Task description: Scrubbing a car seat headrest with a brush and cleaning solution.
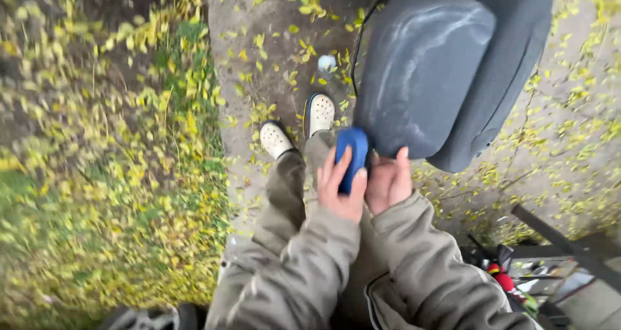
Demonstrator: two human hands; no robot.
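Observation:
My left hand is wrapped around a small blue object, fingers curled over its side. My right hand sits right beside it, thumb up, pressed against the lower edge of a large grey car seat with pale streaks on its cushion. Both sleeves are olive-grey. Whether the right hand also grips the blue object is hidden. Below the hands I see my trouser legs and two white clogs on the ground.
A dirt path strewn with yellow leaves runs ahead; grass covered in leaves lies to the left. A black cable hangs by the seat. Tools and red-handled items lie at lower right beside a dark metal bar.

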